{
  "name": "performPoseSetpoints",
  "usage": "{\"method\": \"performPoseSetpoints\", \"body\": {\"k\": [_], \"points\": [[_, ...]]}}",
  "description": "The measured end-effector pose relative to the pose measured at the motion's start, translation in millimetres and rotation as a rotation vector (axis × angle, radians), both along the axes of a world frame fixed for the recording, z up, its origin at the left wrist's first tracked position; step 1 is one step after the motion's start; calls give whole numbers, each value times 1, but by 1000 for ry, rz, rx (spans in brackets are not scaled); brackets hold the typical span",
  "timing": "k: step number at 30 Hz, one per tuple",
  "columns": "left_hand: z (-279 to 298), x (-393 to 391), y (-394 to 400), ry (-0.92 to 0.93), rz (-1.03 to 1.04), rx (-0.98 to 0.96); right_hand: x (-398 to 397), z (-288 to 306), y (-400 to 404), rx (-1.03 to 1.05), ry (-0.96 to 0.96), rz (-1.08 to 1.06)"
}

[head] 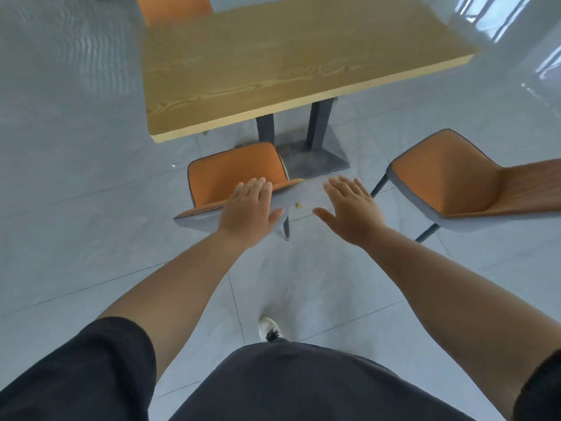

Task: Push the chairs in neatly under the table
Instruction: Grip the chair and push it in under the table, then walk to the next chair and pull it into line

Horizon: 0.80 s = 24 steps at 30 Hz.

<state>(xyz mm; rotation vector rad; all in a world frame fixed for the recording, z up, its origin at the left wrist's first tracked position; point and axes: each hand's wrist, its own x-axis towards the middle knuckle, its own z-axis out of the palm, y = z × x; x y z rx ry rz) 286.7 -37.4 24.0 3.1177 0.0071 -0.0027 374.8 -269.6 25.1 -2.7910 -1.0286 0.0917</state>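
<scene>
A wooden table (288,65) on a dark pedestal base (315,156) stands ahead of me. An orange chair with a grey back (233,174) sits just in front of its near edge, the seat only slightly under the top. My left hand (250,209) lies flat and open on the top of that chair's backrest. My right hand (352,206) hovers open in the air to the right of the backrest, touching nothing. A second orange chair (449,183) stands off to the right, well clear of the table and turned at an angle.
Another orange chair (173,9) shows at the table's far left side. The floor is glossy grey tile (76,208). My white shoe (270,329) is on the floor behind the near chair.
</scene>
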Motion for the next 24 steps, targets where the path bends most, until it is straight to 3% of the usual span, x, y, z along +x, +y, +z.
{"method": "performPoseSetpoints", "body": {"k": [16,24], "points": [[7,61,-339,33,-467,-43,-58,12,-357,46,-57,-520],[11,72,-479,34,-665,-85,-95,17,-486,65,-89,-741]]}}
